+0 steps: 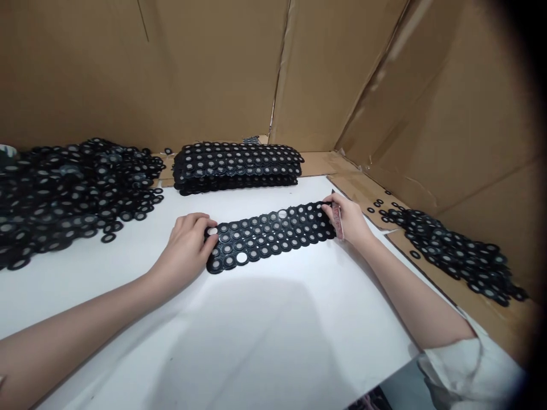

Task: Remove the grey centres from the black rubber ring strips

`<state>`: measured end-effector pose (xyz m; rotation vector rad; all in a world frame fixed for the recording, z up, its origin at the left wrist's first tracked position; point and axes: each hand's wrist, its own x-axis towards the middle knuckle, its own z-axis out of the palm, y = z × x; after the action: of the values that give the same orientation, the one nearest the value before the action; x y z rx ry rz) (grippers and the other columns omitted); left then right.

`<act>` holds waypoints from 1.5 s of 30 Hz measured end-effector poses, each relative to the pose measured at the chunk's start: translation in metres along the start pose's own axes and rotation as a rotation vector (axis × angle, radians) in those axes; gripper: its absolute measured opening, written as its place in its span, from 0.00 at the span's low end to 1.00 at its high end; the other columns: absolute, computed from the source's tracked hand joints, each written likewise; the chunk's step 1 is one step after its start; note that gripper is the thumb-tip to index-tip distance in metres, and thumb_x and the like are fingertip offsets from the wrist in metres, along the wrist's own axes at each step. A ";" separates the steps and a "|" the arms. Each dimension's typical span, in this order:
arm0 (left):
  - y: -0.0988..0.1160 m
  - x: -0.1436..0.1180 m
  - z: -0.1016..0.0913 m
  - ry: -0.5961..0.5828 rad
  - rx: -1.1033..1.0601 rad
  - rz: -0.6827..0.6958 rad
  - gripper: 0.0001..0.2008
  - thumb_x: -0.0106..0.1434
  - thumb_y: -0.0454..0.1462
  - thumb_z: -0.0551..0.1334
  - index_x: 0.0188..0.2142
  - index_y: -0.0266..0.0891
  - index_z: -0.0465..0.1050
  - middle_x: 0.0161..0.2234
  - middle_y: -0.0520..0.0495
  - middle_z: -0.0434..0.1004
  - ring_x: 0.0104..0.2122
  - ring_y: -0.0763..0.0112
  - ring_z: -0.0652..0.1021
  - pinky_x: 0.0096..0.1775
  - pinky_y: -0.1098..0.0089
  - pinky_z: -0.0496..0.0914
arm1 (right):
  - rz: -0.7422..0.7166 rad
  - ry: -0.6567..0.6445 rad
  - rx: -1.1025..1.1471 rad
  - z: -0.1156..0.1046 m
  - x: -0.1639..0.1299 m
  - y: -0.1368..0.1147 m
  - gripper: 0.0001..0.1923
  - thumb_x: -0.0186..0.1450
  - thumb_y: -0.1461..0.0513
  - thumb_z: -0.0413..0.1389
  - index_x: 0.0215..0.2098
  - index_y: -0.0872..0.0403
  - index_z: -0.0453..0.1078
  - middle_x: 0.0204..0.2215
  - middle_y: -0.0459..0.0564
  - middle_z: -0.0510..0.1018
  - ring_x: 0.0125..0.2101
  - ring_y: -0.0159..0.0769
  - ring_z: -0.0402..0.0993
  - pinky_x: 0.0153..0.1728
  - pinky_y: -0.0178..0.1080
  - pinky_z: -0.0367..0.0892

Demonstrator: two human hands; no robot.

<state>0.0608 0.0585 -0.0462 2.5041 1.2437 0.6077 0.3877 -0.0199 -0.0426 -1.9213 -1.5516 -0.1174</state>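
- Black rubber sheet of joined rings (269, 233) is lying flat on the white board (256, 330), near the middle.
- Left hand (188, 247) is pressing its left end with curled fingers, so it is not sliding.
- Right hand (348, 219) is pinching the right end, also gripping a thin pinkish tool (339, 223).

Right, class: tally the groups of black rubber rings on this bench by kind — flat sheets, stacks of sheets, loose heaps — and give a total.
Flat sheet held at both ends by the left hand and right hand: 1
Stack of sheets: 1
Loose heaps: 2
Total: 4
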 end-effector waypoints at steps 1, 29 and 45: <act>0.000 0.000 -0.001 -0.001 -0.023 0.005 0.11 0.59 0.40 0.50 0.40 0.39 0.63 0.44 0.44 0.64 0.48 0.58 0.62 0.48 0.57 0.58 | 0.013 -0.014 -0.007 -0.001 0.000 0.001 0.08 0.59 0.58 0.48 0.30 0.53 0.66 0.21 0.46 0.70 0.24 0.34 0.64 0.28 0.35 0.58; 0.007 0.011 -0.002 -0.225 -0.926 -0.275 0.31 0.49 0.32 0.59 0.53 0.35 0.53 0.41 0.43 0.67 0.35 0.71 0.71 0.38 0.67 0.66 | 0.006 0.132 -0.043 -0.002 0.001 0.000 0.15 0.62 0.54 0.46 0.39 0.52 0.68 0.33 0.52 0.75 0.39 0.42 0.67 0.43 0.47 0.58; 0.006 0.003 0.003 -0.124 -0.651 -0.156 0.16 0.51 0.31 0.55 0.41 0.40 0.59 0.28 0.54 0.67 0.26 0.75 0.68 0.30 0.73 0.62 | 0.026 -0.262 0.885 0.052 -0.020 -0.141 0.16 0.59 0.52 0.51 0.21 0.55 0.62 0.12 0.40 0.63 0.17 0.26 0.62 0.23 0.32 0.61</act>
<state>0.0684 0.0568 -0.0458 1.8595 0.9800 0.6729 0.2378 0.0023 -0.0313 -1.2638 -1.3873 0.7389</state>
